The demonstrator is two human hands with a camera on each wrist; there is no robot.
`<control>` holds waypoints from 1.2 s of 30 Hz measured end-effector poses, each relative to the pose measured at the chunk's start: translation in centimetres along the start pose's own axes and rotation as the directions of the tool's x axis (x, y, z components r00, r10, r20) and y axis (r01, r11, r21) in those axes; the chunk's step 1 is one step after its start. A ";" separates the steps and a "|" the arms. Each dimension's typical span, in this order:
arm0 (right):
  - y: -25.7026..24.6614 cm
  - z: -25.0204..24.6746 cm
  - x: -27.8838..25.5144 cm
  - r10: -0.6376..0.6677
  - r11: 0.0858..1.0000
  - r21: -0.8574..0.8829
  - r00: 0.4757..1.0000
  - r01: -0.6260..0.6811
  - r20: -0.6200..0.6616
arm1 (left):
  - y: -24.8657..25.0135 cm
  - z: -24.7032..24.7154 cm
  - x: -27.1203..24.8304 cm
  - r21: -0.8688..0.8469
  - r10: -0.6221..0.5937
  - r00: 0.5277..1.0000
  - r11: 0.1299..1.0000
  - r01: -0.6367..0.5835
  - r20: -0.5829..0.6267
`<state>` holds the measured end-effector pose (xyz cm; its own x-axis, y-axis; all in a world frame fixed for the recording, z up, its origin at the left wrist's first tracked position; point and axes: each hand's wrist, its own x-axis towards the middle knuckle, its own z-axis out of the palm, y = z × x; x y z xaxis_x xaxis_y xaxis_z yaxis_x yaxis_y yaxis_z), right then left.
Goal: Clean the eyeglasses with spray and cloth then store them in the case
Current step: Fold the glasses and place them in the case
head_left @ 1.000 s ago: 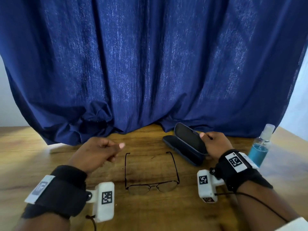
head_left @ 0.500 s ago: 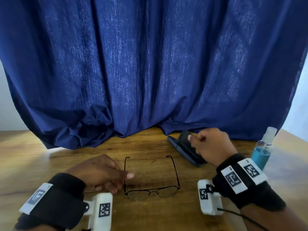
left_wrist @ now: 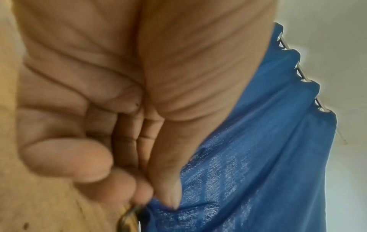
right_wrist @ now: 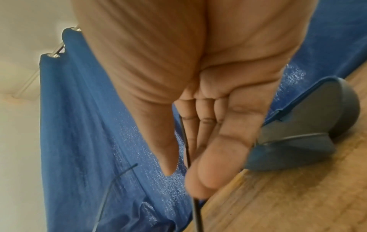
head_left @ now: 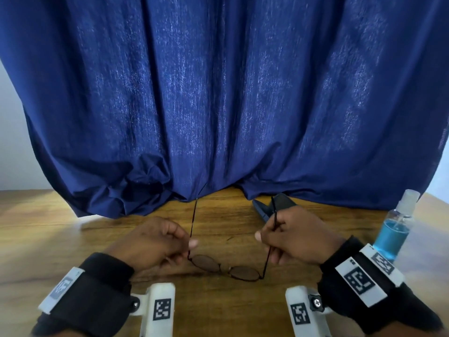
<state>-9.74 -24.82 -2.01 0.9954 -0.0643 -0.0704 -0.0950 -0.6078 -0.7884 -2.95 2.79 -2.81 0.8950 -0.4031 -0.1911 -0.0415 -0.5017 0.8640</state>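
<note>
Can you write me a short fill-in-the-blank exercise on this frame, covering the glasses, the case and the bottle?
1. Each hand pinches one ____ of the eyeglasses.
2. The eyeglass case behind the right hand lies ____ on the table.
3. The liquid in the spray bottle is ____ in colour.
4. The left hand holds the frame on the side away from the ____.

Missing words: temple arm; open; blue; spray bottle

Each wrist wears a black strap (head_left: 99,285) with white tags printed in black square codes. White camera blocks (head_left: 160,310) hang beneath, coded too; a screw (head_left: 315,302) shows lower right.
</note>
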 end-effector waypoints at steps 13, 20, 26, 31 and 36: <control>0.6 1.2 1.5 -0.166 0.915 0.287 0.913 0.284 -0.373 | -0.1 1.6 1.6 -0.196 0.234 0.860 0.915 -0.352 -0.452; 0.2 1.7 1.1 -0.153 0.866 0.342 0.846 0.364 -0.512 | 0.6 1.6 1.1 0.169 0.512 0.748 0.855 -0.490 -0.422; -0.1 1.9 0.9 -0.223 0.861 0.288 0.819 0.419 -0.528 | 0.4 1.5 1.0 0.370 0.550 0.767 0.823 -0.431 -0.329; 0.1 1.8 1.0 -0.296 0.906 0.146 0.843 0.396 -0.449 | 0.4 1.7 1.2 0.249 0.482 0.747 0.876 -0.413 -0.458; 0.4 0.9 1.2 -0.261 0.907 0.229 0.898 0.354 -0.354 | 0.6 1.4 1.2 0.117 0.465 0.719 0.870 -0.478 -0.517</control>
<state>-8.53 -24.41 -3.00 0.9159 -0.1792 0.3591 0.2681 -0.3925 -0.8798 -2.48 0.91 -3.17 0.8537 -0.1274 0.5050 -0.5163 -0.3334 0.7888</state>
